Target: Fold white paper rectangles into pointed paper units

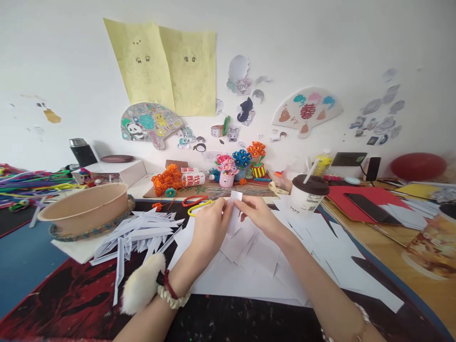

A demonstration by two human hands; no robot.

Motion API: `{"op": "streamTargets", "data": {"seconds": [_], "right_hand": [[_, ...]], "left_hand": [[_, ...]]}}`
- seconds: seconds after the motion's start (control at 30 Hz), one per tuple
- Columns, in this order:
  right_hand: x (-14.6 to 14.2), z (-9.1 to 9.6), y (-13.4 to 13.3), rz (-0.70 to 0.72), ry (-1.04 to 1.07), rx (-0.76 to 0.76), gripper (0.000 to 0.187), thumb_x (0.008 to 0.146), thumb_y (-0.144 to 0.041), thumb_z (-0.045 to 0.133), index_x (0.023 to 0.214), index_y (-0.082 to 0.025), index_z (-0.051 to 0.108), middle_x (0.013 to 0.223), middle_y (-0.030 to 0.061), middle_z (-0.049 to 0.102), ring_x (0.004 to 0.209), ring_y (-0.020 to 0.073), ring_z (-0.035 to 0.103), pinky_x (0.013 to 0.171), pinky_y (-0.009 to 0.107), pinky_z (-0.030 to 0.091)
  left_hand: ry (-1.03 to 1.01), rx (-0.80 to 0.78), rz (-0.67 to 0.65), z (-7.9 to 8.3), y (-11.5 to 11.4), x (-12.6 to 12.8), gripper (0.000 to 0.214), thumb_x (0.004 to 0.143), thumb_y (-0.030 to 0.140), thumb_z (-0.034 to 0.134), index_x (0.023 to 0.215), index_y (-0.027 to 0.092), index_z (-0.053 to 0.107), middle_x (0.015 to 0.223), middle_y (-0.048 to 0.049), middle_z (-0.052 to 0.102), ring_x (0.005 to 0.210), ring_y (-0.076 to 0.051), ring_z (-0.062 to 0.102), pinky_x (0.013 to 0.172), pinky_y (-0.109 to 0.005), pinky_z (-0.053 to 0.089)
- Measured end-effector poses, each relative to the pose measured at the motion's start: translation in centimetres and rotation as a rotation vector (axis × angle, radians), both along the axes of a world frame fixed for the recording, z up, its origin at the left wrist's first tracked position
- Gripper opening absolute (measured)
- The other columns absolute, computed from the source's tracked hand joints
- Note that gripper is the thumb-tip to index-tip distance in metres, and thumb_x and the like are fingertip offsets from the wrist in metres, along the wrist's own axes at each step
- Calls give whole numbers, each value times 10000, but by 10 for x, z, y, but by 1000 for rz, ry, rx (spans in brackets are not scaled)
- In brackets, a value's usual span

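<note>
My left hand (209, 227) and my right hand (257, 213) meet over the middle of the table. Both pinch a small white paper piece (234, 205) between fingertips, its top edge standing up between them. Under the hands lies a spread of white paper sheets (249, 266) and cut squares. A heap of folded white paper strips (138, 236) lies to the left of my left hand. My left wrist wears a fluffy cream scrunchie (142, 284) and a red band.
A tan paper bowl (85, 205) sits at left on a woven mat. A lidded paper cup (307, 192) with a straw stands right of my hands. Orange and yellow scissors (195, 203), pipe-cleaner flowers (242, 164), a red folder with a phone (366, 205) surround them.
</note>
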State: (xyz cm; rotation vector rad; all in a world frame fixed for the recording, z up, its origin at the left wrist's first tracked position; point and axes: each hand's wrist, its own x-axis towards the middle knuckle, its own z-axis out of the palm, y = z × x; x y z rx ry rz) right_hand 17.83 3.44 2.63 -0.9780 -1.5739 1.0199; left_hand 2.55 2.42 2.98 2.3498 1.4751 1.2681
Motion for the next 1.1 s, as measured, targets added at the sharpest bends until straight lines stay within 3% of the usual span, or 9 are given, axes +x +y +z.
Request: {"op": "streamTargets", "data": {"seconds": [0.13,0.27,0.6,0.8,0.97,1.1], "right_hand": [[1,1,-1,-31,6,-8,312,782,-448,652,827,-150,732,687,44,655,604,162,574,564,289,492],[3,1,-2,-43,-4,-3,287,748,-438,694,746,-151,712,659,34,651,592,163,576,571,300,493],[0,4,-7,-34,-20,12,268,773,-434,676,705,-175,685,658,11,632,620,169,567,561,283,454],[-1,4,-8,9,76,-23,288,764,-464,693,759,-177,710,686,13,662,697,191,611,638,306,484],[-1,5,-8,4,110,-37,353,726,-503,716,648,-162,676,645,11,622,631,158,558,615,300,480],[-1,7,-9,27,166,-42,365,755,-510,691,680,-153,677,660,9,605,635,146,543,608,285,468]], "left_hand": [[-97,-20,-4,4,0,0,207,912,326,504,774,189,576,744,-10,683,597,-147,610,569,-247,394],[-258,-48,-70,9,-1,-1,97,860,241,545,910,184,605,874,-27,692,630,-136,610,583,-244,434],[-335,-66,-87,11,-1,-3,119,843,278,583,802,177,633,711,1,683,582,-130,597,574,-241,452],[-233,127,-17,8,-2,-4,75,834,214,603,862,182,665,721,11,691,553,-116,568,605,-243,446],[-10,444,27,2,-1,-6,157,901,204,549,914,206,706,844,-29,728,740,-169,633,705,-276,443],[186,584,36,0,0,-10,219,917,167,521,986,237,717,896,-33,734,738,-172,625,698,-279,441]]}}
